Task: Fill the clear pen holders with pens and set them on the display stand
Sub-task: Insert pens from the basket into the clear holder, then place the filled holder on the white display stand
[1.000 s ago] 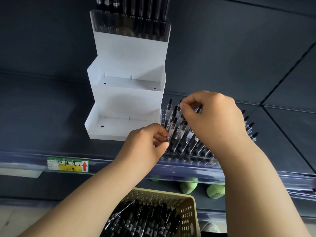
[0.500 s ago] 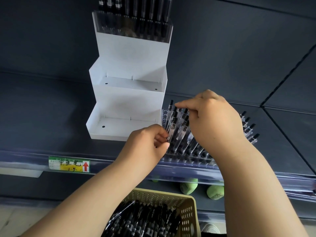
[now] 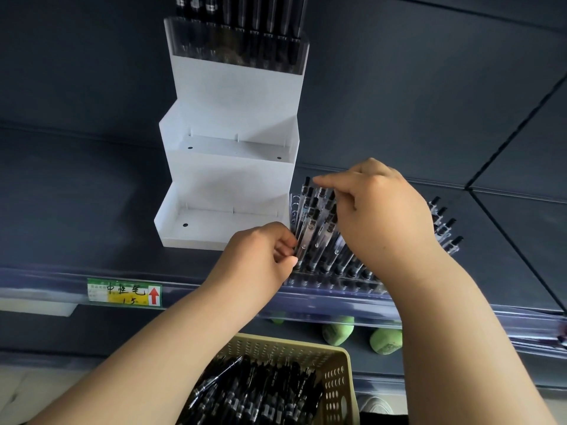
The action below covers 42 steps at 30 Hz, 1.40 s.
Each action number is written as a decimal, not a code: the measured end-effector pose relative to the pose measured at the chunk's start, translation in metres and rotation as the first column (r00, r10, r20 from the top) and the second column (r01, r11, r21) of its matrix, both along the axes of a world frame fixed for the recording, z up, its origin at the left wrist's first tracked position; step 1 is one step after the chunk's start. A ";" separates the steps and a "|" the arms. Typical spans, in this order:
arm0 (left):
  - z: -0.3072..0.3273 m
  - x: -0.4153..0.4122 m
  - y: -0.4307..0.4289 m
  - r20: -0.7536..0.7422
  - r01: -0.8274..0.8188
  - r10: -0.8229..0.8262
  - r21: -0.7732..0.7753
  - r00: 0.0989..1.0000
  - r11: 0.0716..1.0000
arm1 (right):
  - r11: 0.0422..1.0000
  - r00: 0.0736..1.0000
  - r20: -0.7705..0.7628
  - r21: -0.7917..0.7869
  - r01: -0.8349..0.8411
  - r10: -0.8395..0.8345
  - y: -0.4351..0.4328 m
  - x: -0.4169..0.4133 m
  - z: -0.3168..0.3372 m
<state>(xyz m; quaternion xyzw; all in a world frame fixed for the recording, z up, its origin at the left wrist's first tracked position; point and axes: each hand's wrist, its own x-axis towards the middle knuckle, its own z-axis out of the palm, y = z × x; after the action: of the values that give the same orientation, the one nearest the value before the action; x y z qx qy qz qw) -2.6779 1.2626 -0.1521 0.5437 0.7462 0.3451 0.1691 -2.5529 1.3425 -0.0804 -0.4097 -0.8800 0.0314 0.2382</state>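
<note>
left hand [image 3: 260,256], right hand [image 3: 383,216] (grip unclear) on pens [image 3: 310,223] in clear holder [image 3: 337,286]

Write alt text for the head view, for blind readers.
Two hands work on a clear holder of pens on a dark shelf: the left hand pinches a pen at its left end, the right hand touches the pen tops. A white stepped stand sits beside it; a basket of pens below.

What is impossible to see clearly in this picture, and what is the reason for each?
Head view:
- Pen holder being filled: the right hand covers its middle, so filled slots cannot be counted.
- Top-tier pens: cut off by the upper edge.
- Basket: the left forearm and the lower edge hide part.
- Green things below: half behind the shelf rail.
</note>
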 end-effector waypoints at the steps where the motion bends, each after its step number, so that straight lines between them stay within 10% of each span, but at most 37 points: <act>1: 0.000 0.000 0.000 -0.007 0.002 -0.002 -0.001 1.000 1.000 | 1.000 1.000 -0.015 0.012 0.000 0.001 0.000 0.001 -0.001; 20: -0.005 0.003 -0.024 -0.308 0.017 -0.077 -0.194 0.948 0.981 | 0.977 0.902 -0.378 -0.027 0.214 -0.208 -0.029 0.113 -0.010; 24: -0.011 0.012 -0.023 -0.474 -0.014 -0.128 -0.286 0.871 0.958 | 0.890 0.907 -0.045 -0.219 0.399 -0.418 -0.009 0.134 -0.039; 29: -0.022 0.022 -0.014 -0.620 -0.054 -0.182 -0.342 0.763 0.938 | 0.844 0.875 0.425 -0.361 0.397 -0.230 0.008 0.129 -0.062; 42: -0.022 0.025 0.000 -0.668 -0.161 -0.172 -0.407 0.724 0.899 | 0.788 0.941 0.314 -0.545 0.286 -0.125 0.028 0.109 -0.086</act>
<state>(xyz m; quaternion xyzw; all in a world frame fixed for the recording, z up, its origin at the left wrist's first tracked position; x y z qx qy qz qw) -2.6525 1.2624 -0.1742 0.5821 0.8109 -0.0590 -0.0016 -2.4439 1.3704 -0.1668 -0.5572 -0.8008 0.2192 -0.0149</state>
